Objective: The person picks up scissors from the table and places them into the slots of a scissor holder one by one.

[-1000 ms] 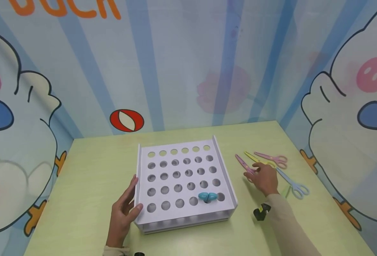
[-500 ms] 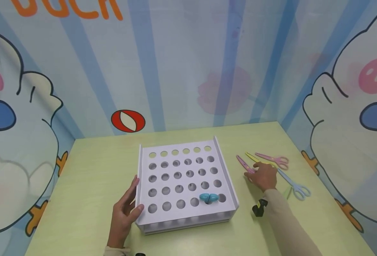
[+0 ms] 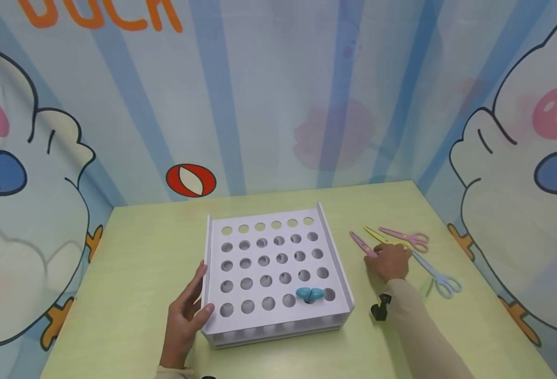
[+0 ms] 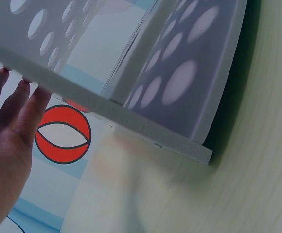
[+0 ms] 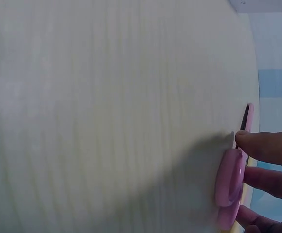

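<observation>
A white rack [image 3: 254, 273] with rows of round holes stands in the middle of the table. My left hand [image 3: 183, 310] holds its left side panel, thumb over the rim; in the left wrist view straight fingers [image 4: 26, 104] meet the panel edge. Turquoise handles [image 3: 309, 294] stick up from a hole in its front row. On the right, my right hand [image 3: 388, 262] pinches pink scissors [image 3: 362, 243] between thumb and fingers. In the right wrist view the pink handle [image 5: 227, 182] shows beside the thumb. The hand partly hides these scissors and the yellow scissors [image 3: 376, 236] behind.
More pink scissors [image 3: 413, 239] lie at the far right, with blue scissors [image 3: 441, 279] nearer me and a partly hidden green item [image 3: 428, 288] by my sleeve. A printed curtain [image 3: 269, 105] borders the table [image 3: 150, 231] at the back and sides.
The whole scene has shifted slightly in view. My right hand keeps its place at the pink scissors, its wrist turned a little. The left hand stays on the rack.
</observation>
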{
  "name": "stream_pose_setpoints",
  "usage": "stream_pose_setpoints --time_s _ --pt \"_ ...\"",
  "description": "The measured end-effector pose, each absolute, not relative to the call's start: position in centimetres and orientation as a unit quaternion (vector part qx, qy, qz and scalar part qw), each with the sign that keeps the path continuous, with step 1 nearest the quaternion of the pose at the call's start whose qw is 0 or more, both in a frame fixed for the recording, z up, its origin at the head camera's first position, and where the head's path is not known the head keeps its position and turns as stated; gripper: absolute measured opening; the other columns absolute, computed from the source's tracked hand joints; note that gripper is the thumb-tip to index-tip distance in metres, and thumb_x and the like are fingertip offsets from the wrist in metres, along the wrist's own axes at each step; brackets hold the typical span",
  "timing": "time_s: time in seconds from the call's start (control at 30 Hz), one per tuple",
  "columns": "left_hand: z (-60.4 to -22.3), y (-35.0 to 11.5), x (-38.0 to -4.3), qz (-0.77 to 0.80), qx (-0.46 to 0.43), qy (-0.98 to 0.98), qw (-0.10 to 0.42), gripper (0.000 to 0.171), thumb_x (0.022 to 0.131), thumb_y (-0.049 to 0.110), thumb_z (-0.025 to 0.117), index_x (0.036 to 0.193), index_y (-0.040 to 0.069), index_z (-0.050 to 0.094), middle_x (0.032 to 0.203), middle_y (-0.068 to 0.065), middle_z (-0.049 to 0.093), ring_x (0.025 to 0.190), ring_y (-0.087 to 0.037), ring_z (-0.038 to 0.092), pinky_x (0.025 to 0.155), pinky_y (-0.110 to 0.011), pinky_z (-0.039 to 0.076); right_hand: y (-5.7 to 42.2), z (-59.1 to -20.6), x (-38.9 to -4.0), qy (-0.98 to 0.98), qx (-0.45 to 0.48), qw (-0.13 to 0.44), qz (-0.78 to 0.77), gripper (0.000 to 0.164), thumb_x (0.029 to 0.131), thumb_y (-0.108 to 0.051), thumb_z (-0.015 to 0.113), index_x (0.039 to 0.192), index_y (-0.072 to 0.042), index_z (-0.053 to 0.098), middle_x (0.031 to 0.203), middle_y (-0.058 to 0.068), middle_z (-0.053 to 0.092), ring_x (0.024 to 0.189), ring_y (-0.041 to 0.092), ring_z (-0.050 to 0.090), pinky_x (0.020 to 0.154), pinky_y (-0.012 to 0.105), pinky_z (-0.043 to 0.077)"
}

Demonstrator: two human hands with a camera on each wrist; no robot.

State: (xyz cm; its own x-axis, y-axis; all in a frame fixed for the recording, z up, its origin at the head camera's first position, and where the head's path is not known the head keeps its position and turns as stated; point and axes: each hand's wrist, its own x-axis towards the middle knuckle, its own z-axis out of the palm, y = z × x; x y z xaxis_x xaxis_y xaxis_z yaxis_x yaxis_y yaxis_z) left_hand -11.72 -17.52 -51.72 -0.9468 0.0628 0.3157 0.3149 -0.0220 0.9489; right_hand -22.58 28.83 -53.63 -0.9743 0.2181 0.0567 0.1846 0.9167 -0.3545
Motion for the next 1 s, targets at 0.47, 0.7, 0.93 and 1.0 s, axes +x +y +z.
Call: stream_pose_setpoints --time_s 0.47,0.7,0.93,1.0 --pt "-51.72 -17.60 -11.83 -0.699 -0.146 -0.694 0.095 0.070 0.085 -0.011 0.058 0.152 -0.001 0.039 0.163 0.000 0.038 0.142 0.000 0.045 0.104 -0.016 0.048 28.89 -53.77 -22.87 -0.977 -0.110 0.069 0.171 0.031 0.083 -0.022 0.064 0.099 0.003 0.075 0.099 0.029 0.071 0.103 0.048 0.057 0.099 0.062 0.032" --pt "-51.54 -17.52 -11.71 -0.698 -0.137 -0.698 0.089 0.070 0.086 -0.010 0.059 0.152 0.000 0.040 0.163 0.002 0.038 0.141 0.001 0.045 0.104 -0.015 0.048 28.70 -53.93 -22.96 -0.973 -0.119 0.076 0.184 0.029 0.081 -0.018 0.063 0.095 0.005 0.075 0.102 0.032 0.065 0.106 0.050 0.050 0.097 0.061 0.035" --pt "-51.68 -17.59 -11.77 -0.697 -0.144 -0.697 0.091 0.070 0.085 -0.011 0.059 0.152 -0.001 0.040 0.163 0.003 0.038 0.142 0.001 0.045 0.104 -0.015 0.048 28.58 -54.26 -23.24 -0.980 -0.102 0.096 0.141 0.029 0.080 -0.020 0.064 0.093 0.003 0.075 0.095 0.029 0.070 0.097 0.044 0.059 0.096 0.060 0.036" --pt "-51.69 -17.60 -11.74 -0.697 -0.142 -0.697 0.090 0.071 0.085 -0.011 0.059 0.152 0.000 0.040 0.163 0.003 0.038 0.142 0.001 0.044 0.104 -0.016 0.048 28.45 -54.34 -23.27 -0.979 -0.103 0.104 0.144 0.029 0.080 -0.019 0.064 0.093 0.003 0.076 0.095 0.029 0.070 0.096 0.045 0.059 0.095 0.059 0.037"
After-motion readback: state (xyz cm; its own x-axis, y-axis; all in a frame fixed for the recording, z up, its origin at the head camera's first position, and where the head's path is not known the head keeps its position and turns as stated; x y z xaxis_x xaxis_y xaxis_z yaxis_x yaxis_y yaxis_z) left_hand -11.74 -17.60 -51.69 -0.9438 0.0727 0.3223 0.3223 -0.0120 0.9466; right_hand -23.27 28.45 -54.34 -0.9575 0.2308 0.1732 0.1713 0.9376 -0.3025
